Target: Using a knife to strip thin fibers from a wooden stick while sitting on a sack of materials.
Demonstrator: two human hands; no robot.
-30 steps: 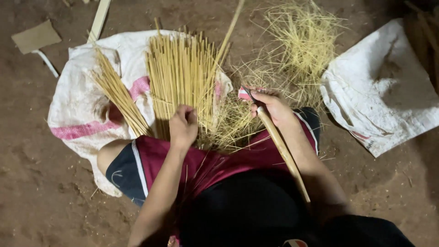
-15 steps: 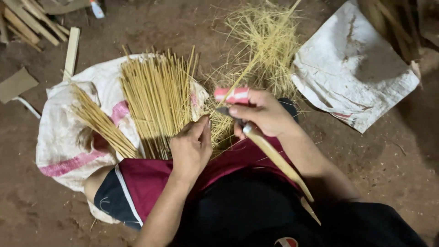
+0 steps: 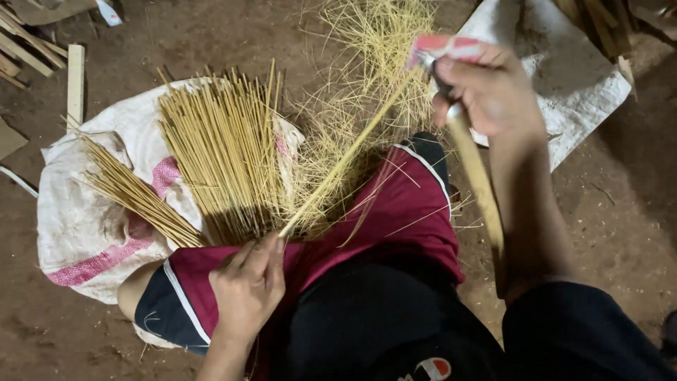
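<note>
My left hand rests on my red-shorted thigh and pinches the near end of a long thin bamboo strip. The strip slants up and to the right to my right hand. That hand is raised and grips a knife with a long wooden handle that runs back along my forearm; red and white wrapping shows at its top, where the strip meets it. Just ahead of my left hand, a fan of thin bamboo sticks lies on a white sack.
A second, smaller bundle of sticks lies on the sack's left part. A heap of fine bamboo shavings spreads ahead of my knees. Another white sack lies at the right, and wooden pieces at the upper left on the dirt floor.
My right hand has risen up and away with the knife along the strip. My left hand has drawn back toward my thigh, still holding the strip's end.
</note>
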